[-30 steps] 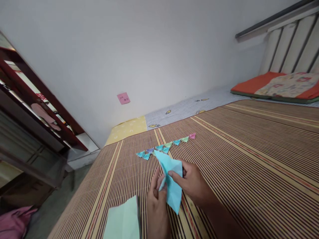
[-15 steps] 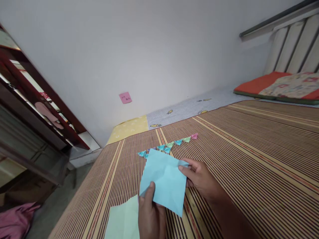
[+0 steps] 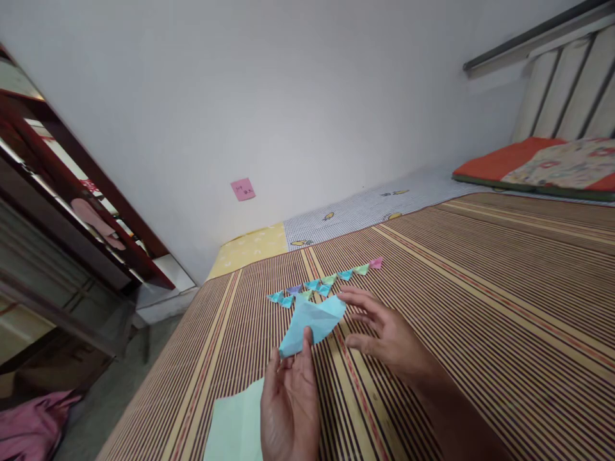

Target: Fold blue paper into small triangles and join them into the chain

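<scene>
A light blue paper sheet, folded into a triangle, is raised just above the striped mat. My left hand pinches its near corner between thumb and fingers. My right hand hovers beside the paper's right corner with its fingers spread, touching or almost touching the edge. Behind the paper lies a row of small folded paper triangles in blue, purple, green and pink. A pale green paper sheet lies flat on the mat below my left hand.
The mat covers a bed along a white wall with a pink sticky note. A dark red wooden frame stands at the left. Orange and floral cushions lie at the far right by a headboard. Pink cloth lies on the floor.
The blue sheet, spread out flat half a second ago, is now folded over into a triangle. My right hand has let go of its corner and spread its fingers.
</scene>
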`<state>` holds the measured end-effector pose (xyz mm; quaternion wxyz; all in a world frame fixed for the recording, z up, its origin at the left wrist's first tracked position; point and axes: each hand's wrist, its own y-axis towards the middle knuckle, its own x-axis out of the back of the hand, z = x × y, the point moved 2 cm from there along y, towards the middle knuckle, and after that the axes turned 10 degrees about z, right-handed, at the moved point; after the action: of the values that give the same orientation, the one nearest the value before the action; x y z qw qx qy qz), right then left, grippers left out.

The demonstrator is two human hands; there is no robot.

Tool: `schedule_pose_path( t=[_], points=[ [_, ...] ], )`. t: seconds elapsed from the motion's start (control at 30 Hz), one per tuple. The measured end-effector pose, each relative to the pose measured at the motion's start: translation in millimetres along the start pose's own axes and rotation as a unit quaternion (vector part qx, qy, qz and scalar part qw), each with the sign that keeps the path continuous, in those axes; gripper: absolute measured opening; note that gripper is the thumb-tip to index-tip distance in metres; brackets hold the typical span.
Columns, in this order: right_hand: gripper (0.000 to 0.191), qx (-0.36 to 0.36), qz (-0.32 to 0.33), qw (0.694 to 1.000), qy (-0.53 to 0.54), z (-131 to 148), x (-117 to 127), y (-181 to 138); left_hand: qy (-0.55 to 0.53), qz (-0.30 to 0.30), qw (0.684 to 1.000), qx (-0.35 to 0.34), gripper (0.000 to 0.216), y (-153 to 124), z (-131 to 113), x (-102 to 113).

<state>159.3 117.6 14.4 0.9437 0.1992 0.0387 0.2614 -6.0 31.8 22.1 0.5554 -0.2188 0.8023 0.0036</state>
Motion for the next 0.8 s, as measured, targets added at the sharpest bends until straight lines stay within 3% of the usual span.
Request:
schedule_pose_path(
  t=[0.17,0.3,0.4,0.53,0.63,0.8],
  points=[
    [0.058,0.015,-0.024,0.979,-0.201,9,1,-3,0.029,0.007,0.999,0.013,0.026,0,3,1],
    [0.029,0.035,0.028,0.966,-0.255,10,-3,-3,0.094,-0.041,0.995,-0.021,0.028,3,6,7],
    [0.013,0.010,0.043,0.977,-0.209,9,-3,-4,0.140,-0.050,0.987,-0.059,0.025,6,5,15],
    [0.009,-0.022,0.036,0.994,-0.100,6,-3,-4,0.232,0.042,0.968,-0.085,0.040,8,5,22],
    [0.012,-0.023,0.029,0.999,-0.027,2,-2,-2,0.267,0.027,0.958,-0.103,0.030,7,6,23],
    [0.030,-0.047,0.003,0.996,0.078,-4,-3,1,0.224,0.036,0.967,-0.120,0.016,6,11,18]
  ],
)
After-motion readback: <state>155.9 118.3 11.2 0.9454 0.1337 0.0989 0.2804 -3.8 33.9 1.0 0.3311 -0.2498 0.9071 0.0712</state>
